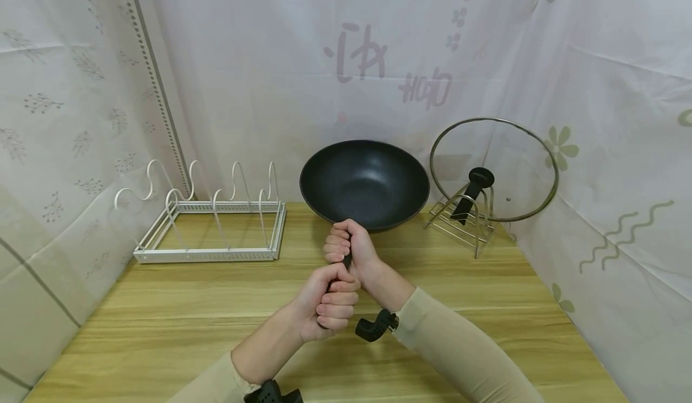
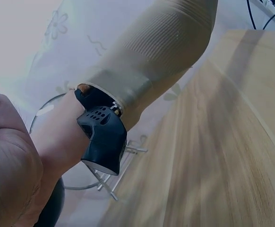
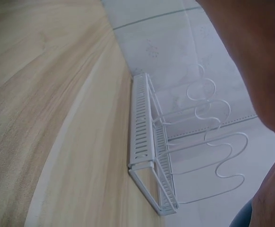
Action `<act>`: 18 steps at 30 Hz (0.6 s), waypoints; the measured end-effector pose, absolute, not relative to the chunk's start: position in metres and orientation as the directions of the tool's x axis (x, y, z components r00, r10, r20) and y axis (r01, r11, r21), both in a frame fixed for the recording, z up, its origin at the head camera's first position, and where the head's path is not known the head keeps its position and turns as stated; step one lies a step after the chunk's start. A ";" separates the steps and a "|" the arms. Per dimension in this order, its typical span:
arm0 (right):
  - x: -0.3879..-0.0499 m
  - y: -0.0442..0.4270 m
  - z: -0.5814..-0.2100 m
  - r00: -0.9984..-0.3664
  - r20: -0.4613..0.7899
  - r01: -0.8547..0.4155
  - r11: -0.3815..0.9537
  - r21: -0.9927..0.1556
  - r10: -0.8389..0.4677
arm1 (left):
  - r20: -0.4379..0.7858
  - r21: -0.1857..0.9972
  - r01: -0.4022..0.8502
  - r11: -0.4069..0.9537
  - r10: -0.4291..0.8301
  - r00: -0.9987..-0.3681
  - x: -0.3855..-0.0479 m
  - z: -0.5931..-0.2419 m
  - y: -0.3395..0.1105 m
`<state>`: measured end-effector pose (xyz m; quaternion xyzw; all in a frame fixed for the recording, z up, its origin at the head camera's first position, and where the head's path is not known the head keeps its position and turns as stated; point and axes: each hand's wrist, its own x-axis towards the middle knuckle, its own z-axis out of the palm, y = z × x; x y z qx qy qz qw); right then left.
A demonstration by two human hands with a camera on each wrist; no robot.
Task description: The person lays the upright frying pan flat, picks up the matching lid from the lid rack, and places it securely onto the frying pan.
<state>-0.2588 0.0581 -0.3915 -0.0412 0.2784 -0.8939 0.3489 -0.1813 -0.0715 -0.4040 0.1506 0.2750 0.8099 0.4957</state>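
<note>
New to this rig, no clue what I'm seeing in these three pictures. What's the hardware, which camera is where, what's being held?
There is no robot: these are a person's bare hands. The widest picture comes from a camera on the head, looking forward and down. The other two come from wrist cameras: the left one mostly shows the right forearm and the table; the right one shows the white rack, turned sideways.

Both hands grip the handle of a black wok: the right hand nearer the pan, the left hand nearer the person. The white rack, with its curved wire dividers, sits on the table to the left. To the right, a glass lid stands on edge at a small wire rack.
</note>
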 end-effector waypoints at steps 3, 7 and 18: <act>-0.260 0.058 -0.394 -0.756 -0.134 0.604 -0.602 -0.522 -0.641 | -0.037 0.598 -0.719 -0.355 0.883 -0.467 -0.183 -0.406 -0.071; -0.261 0.059 -0.397 -0.762 -0.148 0.602 -0.605 -0.521 -0.631 | -0.037 0.596 -0.721 -0.355 0.884 -0.466 -0.185 -0.409 -0.071; -0.268 0.060 -0.407 -0.769 -0.164 0.598 -0.606 -0.525 -0.617 | -0.042 0.594 -0.724 -0.350 0.885 -0.463 -0.191 -0.417 -0.071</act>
